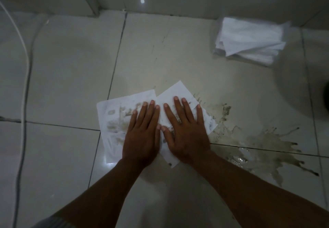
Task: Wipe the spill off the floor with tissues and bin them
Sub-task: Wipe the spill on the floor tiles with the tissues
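Both forearms are reaching in from the near edge of the tiled floor (71, 67), and the left hand (142, 138) and right hand (187, 138) are lying flat, fingers straight and spread, each pressing its own stained tissue (114, 120) onto the tiles near the middle. Blotting is the step under way, I judge; most of the spill (263, 147) is sitting uncovered just right of the tissues, so next they are needing to slide right or be swapped for clean ones from the stack (249, 40) at the far right by the wall, with no bin showing.

Head view, steeply down and close over dim, perhaps bathroom, floor (67, 71).
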